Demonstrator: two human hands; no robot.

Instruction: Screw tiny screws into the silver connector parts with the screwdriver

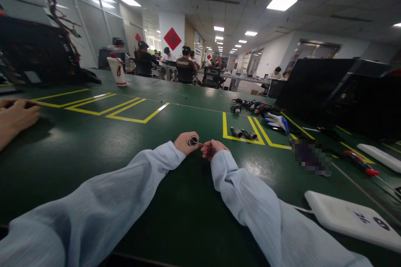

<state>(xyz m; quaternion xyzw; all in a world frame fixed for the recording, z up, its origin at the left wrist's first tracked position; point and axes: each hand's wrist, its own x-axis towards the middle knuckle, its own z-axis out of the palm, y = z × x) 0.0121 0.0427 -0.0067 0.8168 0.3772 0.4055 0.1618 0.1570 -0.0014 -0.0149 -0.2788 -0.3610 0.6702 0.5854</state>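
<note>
The left hand is wrapped around a short metal cylinder, its round mouth turned toward the wearer, just above the green table. At its three o'clock, the right hand pinches a thin metal rod whose tip reaches that mouth; whether it touches anything inside, I cannot tell. The rod could slip out and jab the left fingers if pushed off-line, since they sit right around the rim. A loose hold might let the cylinder turn under the rod, and any small part inside could drop if the mouth tips down. From the hands, two metal fittings lie near at two o'clock within yellow tape; a sweeping right sleeve might knock them, as they look round enough to roll.
</note>
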